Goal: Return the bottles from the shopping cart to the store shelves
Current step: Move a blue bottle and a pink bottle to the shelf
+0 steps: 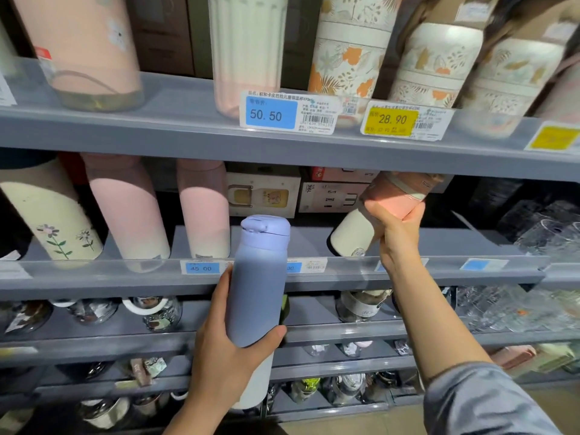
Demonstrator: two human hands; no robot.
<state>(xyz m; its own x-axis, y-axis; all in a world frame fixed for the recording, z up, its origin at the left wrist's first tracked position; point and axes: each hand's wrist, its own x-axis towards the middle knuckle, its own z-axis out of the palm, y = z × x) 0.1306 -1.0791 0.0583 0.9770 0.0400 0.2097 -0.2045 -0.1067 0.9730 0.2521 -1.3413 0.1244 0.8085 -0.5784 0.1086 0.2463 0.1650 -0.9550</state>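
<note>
My left hand (pixel 226 350) grips a tall purple bottle (pixel 257 277) with a flip lid, upright in front of the middle shelf's front rail (pixel 125 274). My right hand (pixel 397 237) is closed around a pink-and-cream bottle (pixel 376 211). That bottle is tilted, its pink top up under the shelf above and its cream base (pixel 348 237) low over the middle shelf board. Whether the base touches the board I cannot tell. The shopping cart is out of view.
Pink and cream bottles (pixel 128 208) stand at the left of the middle shelf, boxes (pixel 263 189) at its back. Floral containers (pixel 345 48) fill the top shelf above price tags (pixel 271 113). Glass jars (pixel 157 312) line the lower shelves; clear glassware (pixel 549 237) sits at right.
</note>
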